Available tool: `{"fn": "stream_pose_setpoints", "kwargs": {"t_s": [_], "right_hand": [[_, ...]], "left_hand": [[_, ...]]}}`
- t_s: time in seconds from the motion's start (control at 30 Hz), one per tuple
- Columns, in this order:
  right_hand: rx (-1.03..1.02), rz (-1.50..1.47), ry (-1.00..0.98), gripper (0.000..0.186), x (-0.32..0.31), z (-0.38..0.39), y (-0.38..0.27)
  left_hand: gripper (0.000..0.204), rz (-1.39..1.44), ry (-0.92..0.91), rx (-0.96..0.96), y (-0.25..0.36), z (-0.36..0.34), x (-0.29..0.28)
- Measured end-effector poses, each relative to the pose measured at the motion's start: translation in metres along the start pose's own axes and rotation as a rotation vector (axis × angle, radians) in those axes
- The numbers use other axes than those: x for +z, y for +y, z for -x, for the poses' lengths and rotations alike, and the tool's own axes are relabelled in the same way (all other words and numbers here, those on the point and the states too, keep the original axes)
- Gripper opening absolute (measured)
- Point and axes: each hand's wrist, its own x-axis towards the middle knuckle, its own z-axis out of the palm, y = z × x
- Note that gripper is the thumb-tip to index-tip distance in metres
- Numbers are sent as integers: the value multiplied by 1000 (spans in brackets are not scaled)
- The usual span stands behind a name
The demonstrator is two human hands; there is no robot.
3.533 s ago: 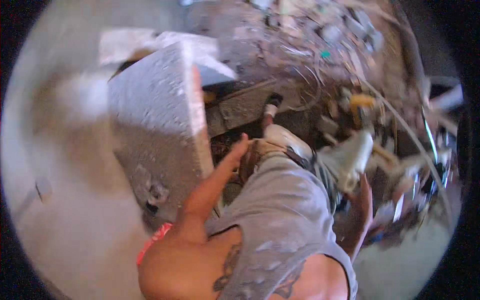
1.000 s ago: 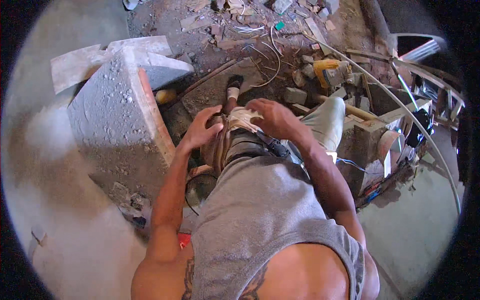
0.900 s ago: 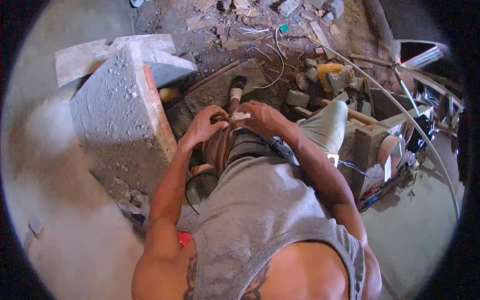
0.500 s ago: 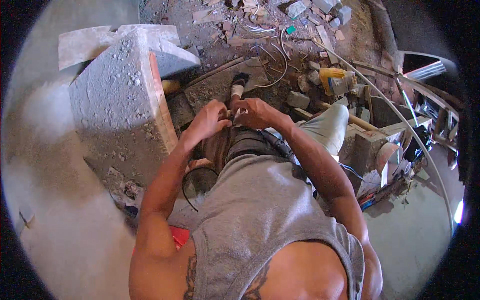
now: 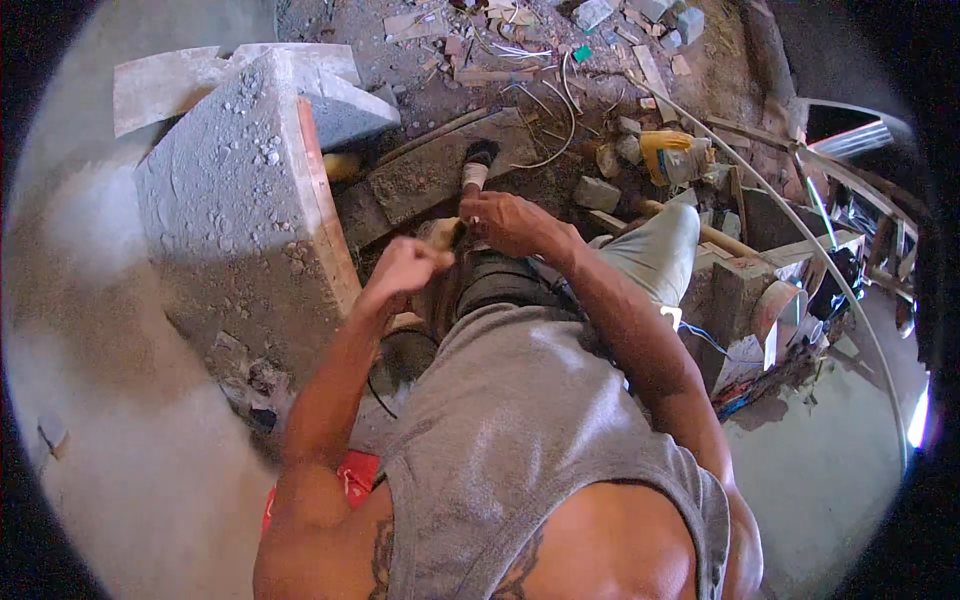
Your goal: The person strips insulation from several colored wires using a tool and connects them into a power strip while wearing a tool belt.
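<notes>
Head view. The left hand is clenched into a fist about a small dark item (too small to identify); the right hand meets it, its grip pinching the same item above the lap, beside the dusty grey concrete block with an orange edge. The work appears midway, both hands engaged. A yellow crumpled bag lies among rubble upper right; a red flat package sits by the left elbow.

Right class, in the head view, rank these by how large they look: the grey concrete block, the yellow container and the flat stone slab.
1. Grey concrete block
2. Flat stone slab
3. Yellow container
The container lies farther off, so its true size is unsure.
</notes>
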Motion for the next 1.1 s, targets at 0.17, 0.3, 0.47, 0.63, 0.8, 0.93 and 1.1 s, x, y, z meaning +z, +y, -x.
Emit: {"fn": "stream_pose_setpoints", "kwargs": {"t_s": [0.17, 0.3, 0.47, 0.63, 0.8, 0.93, 1.1], "right_hand": [[132, -25, 1, 22, -11, 8, -9], [-42, 99, 63, 27, -9, -1, -11], [184, 349, -580, 40, -18, -35, -48], [61, 310, -188, 33, 1, -17, -45], [153, 248, -321, 52, 2, -22, -49], [128, 167, -261, 40, 9, -10, -44], [182, 190, -236, 46, 3, -11, -44]], "left_hand": [[37, 309, -206, -395, -27, 69, 10], [34, 146, -200, -120, -80, 104, 40], [56, 226, 295, -146, -35, 73, 43], [66, 175, 611, 88, -47, 34, 63], [42, 100, 587, 163, -45, 42, 52], [39, 421, 656, -116, -37, 42, 22], [35, 107, 545, 24, -21, 26, -33]]}}
